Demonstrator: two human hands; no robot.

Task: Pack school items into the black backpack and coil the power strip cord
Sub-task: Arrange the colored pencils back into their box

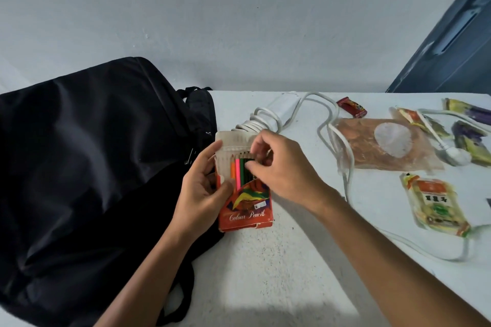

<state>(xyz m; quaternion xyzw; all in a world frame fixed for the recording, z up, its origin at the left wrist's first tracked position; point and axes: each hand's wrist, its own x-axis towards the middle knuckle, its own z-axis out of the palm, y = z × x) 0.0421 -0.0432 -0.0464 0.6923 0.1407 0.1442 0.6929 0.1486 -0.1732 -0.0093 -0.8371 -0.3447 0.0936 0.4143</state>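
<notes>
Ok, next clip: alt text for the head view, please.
Both hands work on an orange colour pencil box: the left hand holds it while the right hand pinches the pencils at its open top. A black backpack lies left on the white table; a white power strip, its loose cord and snack packets lie right.

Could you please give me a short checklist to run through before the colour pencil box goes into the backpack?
1. Colour pencil box held firmly by left hand: ok.
2. Box flap closed: not ok; open, pencils exposed.
3. Pencils seated: cannot tell; right hand is at their tips.
4. Black backpack opening visible: cannot tell.
5. Power strip cord coiled: not ok; partly wrapped, the rest trails across the table.
</notes>
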